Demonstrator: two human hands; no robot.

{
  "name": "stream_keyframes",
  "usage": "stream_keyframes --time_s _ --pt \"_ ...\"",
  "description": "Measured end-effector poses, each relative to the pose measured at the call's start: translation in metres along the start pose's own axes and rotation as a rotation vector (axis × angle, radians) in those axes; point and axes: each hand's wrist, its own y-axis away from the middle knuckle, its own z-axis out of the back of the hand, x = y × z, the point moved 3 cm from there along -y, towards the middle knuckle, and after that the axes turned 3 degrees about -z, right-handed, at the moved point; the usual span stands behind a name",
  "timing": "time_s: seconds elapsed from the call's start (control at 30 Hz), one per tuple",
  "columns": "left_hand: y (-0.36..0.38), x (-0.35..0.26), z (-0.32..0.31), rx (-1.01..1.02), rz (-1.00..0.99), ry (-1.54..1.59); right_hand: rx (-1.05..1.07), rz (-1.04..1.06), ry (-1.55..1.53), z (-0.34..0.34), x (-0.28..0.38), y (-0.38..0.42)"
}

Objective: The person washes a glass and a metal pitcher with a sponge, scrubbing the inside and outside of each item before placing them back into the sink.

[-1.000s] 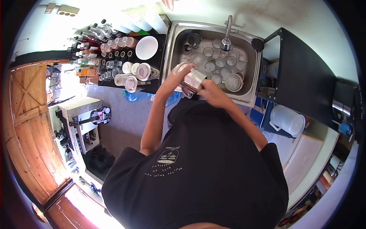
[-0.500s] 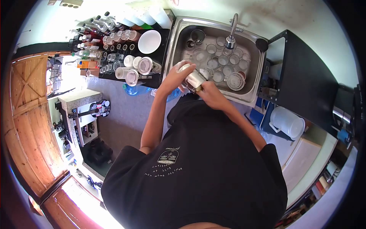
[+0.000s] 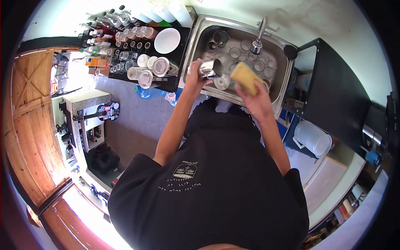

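My left hand (image 3: 194, 79) is wrapped round a shiny metal cup (image 3: 207, 69), tilted so its dark mouth faces right, over the near left rim of the sink. In my right hand (image 3: 255, 100) is a yellow sponge (image 3: 246, 78), slightly blurred, held above the sink and apart from the cup. Several clear glasses (image 3: 259, 66) stand in the steel sink (image 3: 200, 35) below. A round, pale, clear piece (image 3: 222, 82) shows between my hands. The sponge and my right hand cover part of the glassware.
A tap (image 3: 257, 46) reaches over the sink from the back. On the left, a black counter (image 3: 168, 84) carries a white bowl (image 3: 167, 41), lidded jars (image 3: 161, 66), glasses and bottles. To the right stand a black cabinet (image 3: 335, 79) and a white bucket (image 3: 312, 138).
My hands have moved apart. The right one has swung up and right with the sponge, now plainly visible, while the left keeps the metal cup, its mouth turned right.
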Motion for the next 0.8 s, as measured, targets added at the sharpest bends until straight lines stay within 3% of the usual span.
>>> stream_keyframes --time_s 0.13,0.23,0.27,0.5,0.63,0.8 --pt "-0.023 0.01 0.019 -0.102 -0.06 -0.128 -0.147 0.205 0.059 0.057 0.037 0.0" --pt "-0.044 0.022 0.025 -0.135 -0.199 -0.567 -0.316 0.275 0.052 0.091 0.042 0.005" --pt "-0.071 0.038 0.045 -0.158 -0.341 -0.773 -0.337 0.273 0.044 0.097 0.041 0.008" --pt "-0.107 0.039 -0.01 0.105 -0.749 -1.351 -0.473 0.221 0.059 0.096 0.011 0.013" --pt "-0.153 0.068 -0.006 0.266 -0.646 -1.49 -0.46 0.213 0.047 0.099 -0.01 0.011" --pt "-0.175 0.085 -0.015 0.359 -0.723 -1.721 -0.541 0.235 0.068 0.103 -0.031 0.009"
